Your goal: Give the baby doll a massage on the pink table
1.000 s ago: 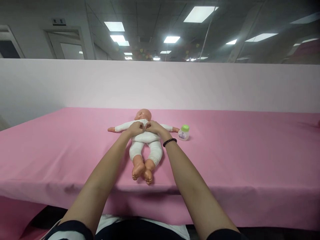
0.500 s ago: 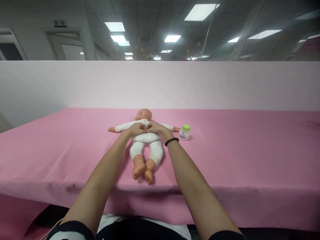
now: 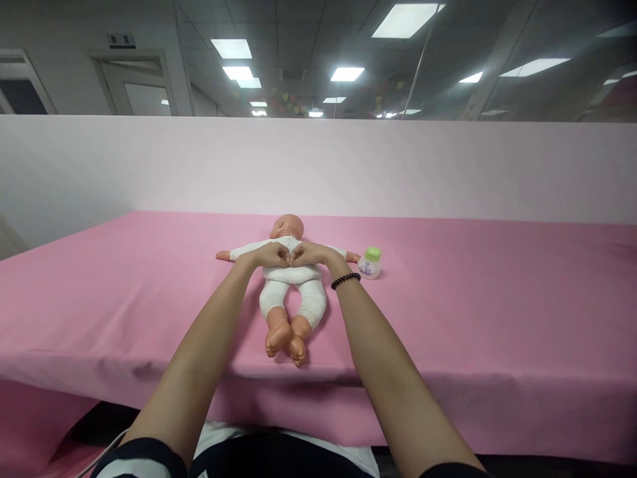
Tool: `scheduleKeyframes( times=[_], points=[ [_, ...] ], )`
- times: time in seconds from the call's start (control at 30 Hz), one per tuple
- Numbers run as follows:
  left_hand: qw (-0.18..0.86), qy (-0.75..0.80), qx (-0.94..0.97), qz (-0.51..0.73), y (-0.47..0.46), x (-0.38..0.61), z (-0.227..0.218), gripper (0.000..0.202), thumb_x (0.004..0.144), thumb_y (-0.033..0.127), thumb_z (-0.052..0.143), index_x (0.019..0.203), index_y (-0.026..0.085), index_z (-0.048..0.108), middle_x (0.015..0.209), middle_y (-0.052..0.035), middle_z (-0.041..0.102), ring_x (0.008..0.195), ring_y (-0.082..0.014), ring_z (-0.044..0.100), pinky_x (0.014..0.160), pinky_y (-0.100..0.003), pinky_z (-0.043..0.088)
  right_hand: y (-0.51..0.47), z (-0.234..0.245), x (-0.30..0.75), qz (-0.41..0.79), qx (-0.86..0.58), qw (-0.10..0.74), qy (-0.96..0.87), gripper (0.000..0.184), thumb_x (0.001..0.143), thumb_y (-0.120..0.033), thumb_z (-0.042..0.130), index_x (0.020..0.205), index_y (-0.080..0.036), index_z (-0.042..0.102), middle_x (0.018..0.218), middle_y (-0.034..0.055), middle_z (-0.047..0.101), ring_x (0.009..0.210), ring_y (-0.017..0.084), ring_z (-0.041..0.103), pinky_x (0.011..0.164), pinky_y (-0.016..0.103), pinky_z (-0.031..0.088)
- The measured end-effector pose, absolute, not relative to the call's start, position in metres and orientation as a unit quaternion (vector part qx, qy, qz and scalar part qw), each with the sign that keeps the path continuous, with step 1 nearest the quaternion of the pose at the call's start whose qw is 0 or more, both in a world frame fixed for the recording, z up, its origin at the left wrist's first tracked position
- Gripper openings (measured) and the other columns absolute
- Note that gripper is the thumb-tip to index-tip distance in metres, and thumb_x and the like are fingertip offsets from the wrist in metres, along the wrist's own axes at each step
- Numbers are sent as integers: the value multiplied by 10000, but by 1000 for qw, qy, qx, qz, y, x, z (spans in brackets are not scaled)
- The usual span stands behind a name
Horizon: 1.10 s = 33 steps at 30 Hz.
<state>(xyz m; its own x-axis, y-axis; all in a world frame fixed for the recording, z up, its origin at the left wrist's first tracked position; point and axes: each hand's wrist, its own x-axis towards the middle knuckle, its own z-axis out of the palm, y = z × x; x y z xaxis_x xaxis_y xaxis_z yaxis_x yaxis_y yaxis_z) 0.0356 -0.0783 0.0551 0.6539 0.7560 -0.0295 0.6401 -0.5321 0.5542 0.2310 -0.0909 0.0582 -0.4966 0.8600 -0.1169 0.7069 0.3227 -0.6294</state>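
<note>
A baby doll (image 3: 311,302) in a white cloth suit lies on the pink-covered table, head away from me and bare feet toward me. It appears to be face down, with its arms stretched out sideways. My left hand (image 3: 273,254) and my right hand (image 3: 309,253) rest side by side on the upper middle of its body, knuckles almost meeting. The fingers of both hands are curled closed against the white cloth. Whether they pinch the cloth is hidden. Beside the doll's right-hand arm stands a small clear jar (image 3: 369,265) with a green lid.
The pink cover (image 3: 478,299) spreads over the wide table and hangs down its front edge. Behind the table runs a low white wall (image 3: 318,162) with glass above it. A dark beaded band (image 3: 346,280) circles my right wrist.
Both hands stay on the doll, their fingertips perhaps a touch nearer to its feet. The camera view has shifted slightly. The doll and the jar lie as before.
</note>
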Motion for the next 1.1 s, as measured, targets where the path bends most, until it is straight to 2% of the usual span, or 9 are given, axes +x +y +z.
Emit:
scheduleKeyframes(
  times=[0.1, 0.17, 0.27, 0.5, 0.77, 0.97, 1.1],
  points=[
    [258, 405, 869, 116, -77, 36, 53, 151, 702, 274, 657, 813, 174, 675, 788, -13, 597, 730, -146, 490, 643, -289, 358, -88, 56, 228, 303, -494, 124, -806, 45, 650, -207, 626, 638, -191, 586, 634, -43, 492, 664, 124, 417, 592, 259, 310],
    [251, 401, 870, 135, -76, 35, 53, 158, 692, 289, 664, 810, 184, 657, 781, -3, 583, 726, -142, 485, 636, -286, 358, -87, 59, 231, 299, -482, 131, -813, 38, 659, -222, 619, 681, -194, 631, 673, -36, 537, 697, 130, 451, 608, 253, 330],
    [249, 389, 873, 158, -76, 33, 54, 156, 690, 314, 664, 786, 198, 626, 759, 13, 551, 709, -131, 463, 623, -275, 346, -86, 64, 238, 311, -459, 127, -823, 152, 667, -268, 641, 786, -207, 714, 779, -19, 630, 797, 155, 524, 665, 245, 386],
    [283, 363, 880, 117, -78, 35, 51, 130, 663, 295, 661, 694, 185, 598, 658, 29, 460, 623, -107, 371, 578, -275, 282, -85, 63, 232, 314, -484, 90, -812, 159, 616, -285, 736, 754, -207, 740, 759, -8, 658, 808, 179, 547, 683, 252, 413],
    [313, 329, 887, 82, -66, 28, 48, 247, 707, 413, 707, 827, 202, 663, 765, 23, 523, 709, -117, 427, 623, -256, 316, -88, 68, 240, 337, -462, 60, -818, 240, 639, -284, 726, 874, -250, 763, 980, -14, 710, 1006, 207, 580, 795, 254, 427],
    [332, 324, 883, 69, -61, 28, 45, 206, 679, 369, 730, 778, 195, 683, 724, 20, 526, 695, -119, 430, 626, -259, 319, -92, 71, 231, 299, -494, 30, -816, 151, 621, -240, 709, 768, -240, 743, 875, -15, 693, 931, 213, 575, 739, 279, 405],
    [360, 321, 871, 91, -62, 27, 44, 187, 704, 361, 698, 806, 205, 688, 731, 26, 534, 689, -112, 425, 629, -256, 328, -96, 75, 234, 334, -447, 47, -828, 149, 644, -257, 720, 790, -252, 750, 918, -26, 708, 968, 196, 583, 804, 266, 412]
  ],
)
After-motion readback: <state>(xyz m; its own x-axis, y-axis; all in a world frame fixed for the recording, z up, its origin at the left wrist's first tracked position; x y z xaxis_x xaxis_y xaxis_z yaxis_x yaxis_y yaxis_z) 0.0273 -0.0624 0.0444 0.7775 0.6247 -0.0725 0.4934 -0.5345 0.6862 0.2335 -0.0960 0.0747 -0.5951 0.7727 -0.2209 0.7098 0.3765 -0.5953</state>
